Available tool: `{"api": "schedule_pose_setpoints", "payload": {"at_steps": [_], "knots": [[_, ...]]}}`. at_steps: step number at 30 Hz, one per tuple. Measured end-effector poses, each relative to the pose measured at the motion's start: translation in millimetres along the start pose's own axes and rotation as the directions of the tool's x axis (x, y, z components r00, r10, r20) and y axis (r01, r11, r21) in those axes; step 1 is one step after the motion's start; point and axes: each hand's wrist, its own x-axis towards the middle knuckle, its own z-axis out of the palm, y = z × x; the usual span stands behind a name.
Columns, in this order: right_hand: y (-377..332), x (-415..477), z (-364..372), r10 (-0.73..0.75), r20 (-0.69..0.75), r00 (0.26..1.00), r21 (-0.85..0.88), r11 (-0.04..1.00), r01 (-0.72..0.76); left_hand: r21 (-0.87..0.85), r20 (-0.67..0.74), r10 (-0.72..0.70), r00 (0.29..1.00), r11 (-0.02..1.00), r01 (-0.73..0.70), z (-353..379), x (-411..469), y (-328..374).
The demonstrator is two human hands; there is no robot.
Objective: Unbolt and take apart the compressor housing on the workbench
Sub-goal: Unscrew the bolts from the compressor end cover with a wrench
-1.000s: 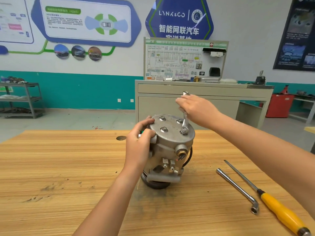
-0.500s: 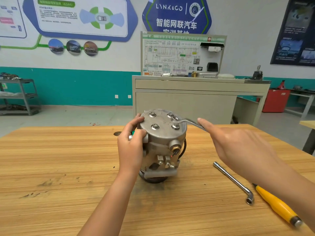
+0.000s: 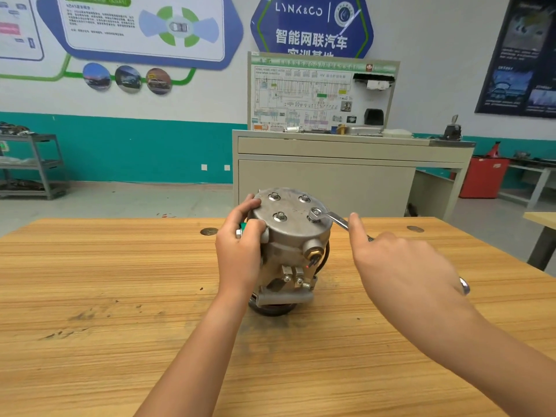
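- Since a second ago the ring spanner (image 3: 331, 218) has swung from standing up over the compressor (image 3: 288, 254) to lying out to the compressor's right. The right hand (image 3: 400, 266) has come round with it, towards the camera.
- The left hand (image 3: 237, 257) has kept its place on the compressor's upper left side. The compressor has not shifted on the tabletop (image 3: 120, 281).
- The L-shaped socket wrench and the yellow-handled screwdriver, seen right of the compressor half a second ago, are now covered by the right forearm.
- A small shiny metal tip (image 3: 464, 286) shows past the back of the right hand; I cannot tell which tool it belongs to.
- The spanner's handle runs behind the right hand, so its far end is hidden.
- The right index finger (image 3: 355, 233) is straight and lies against the handle. The hand's back is to the camera, so I cannot tell whether the other fingers close round the handle.
- The compressor stands upright mid-tabletop on its dark pulley end (image 3: 270, 311), its end cover (image 3: 288, 203) on top with four bolts (image 3: 279, 217).
- The spanner's ring sits over the bolt nearest the compressor's right edge.
- The left hand grips the housing, with fingertips on the cover's rim and the thumb wrapped round the side.
- The right hand is just right of the compressor, clear of the housing.
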Motion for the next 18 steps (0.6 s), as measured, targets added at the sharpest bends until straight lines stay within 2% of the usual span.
{"api": "schedule_pose_setpoints", "payload": {"at_steps": [2,3,5,6,8,10,13,16,17,18], "knots": [[7.5,-0.9,8.1,0.049,-0.071,0.996,-0.02,0.999,-0.051,-0.005,0.012,-0.003,1.0,1.0,0.003,-1.3,0.2,-0.5],[14.2,0.1,15.7,0.077,-0.186,0.98,0.029,0.997,-0.073,-0.005,0.021,-0.009,1.0,1.0,0.009,-2.2,0.6,-0.7],[27.9,8.6,43.3,0.063,-0.516,0.854,0.083,0.996,-0.023,-0.013,0.037,-0.022,0.999,1.0,0.023,-4.7,2.0,-1.6],[35.6,17.6,57.3,0.027,-0.621,0.783,0.084,0.996,0.033,-0.018,0.038,-0.025,0.999,1.0,0.026,-6.1,2.9,-2.6],[52.3,46.7,75.3,-0.068,-0.742,0.667,0.11,0.969,0.221,-0.024,0.039,-0.029,0.999,0.999,0.03,-8.3,5.5,-3.5],[61.1,83.9,77.8,-0.129,-0.765,0.631,0.099,0.945,0.313,-0.005,0.06,-0.034,0.998,0.999,0.034,-8.9,7.4,-2.1],[42.5,135.9,58.5,-0.211,-0.71,0.671,0.116,0.906,0.408,0.024,0.089,-0.02,0.996,1.0,0.018,-5.1,8.1,1.0],[15.1,159.8,36.6,-0.345,-0.707,0.617,0.104,0.812,0.574,0.025,0.08,-0.011,0.997,1.0,0.009,-3.7,6.8,0.1],[14.2,160.2,31.5,-0.349,-0.708,0.614,0.101,0.811,0.576,0.02,0.07,-0.009,0.998,1.0,0.007,-5.7,6.7,-1.2],[17.0,158.0,27.4,-0.278,-0.716,0.641,0.151,0.834,0.531,0.012,0.058,-0.013,0.998,1.0,0.013,-8.7,6.5,-2.2]]}}
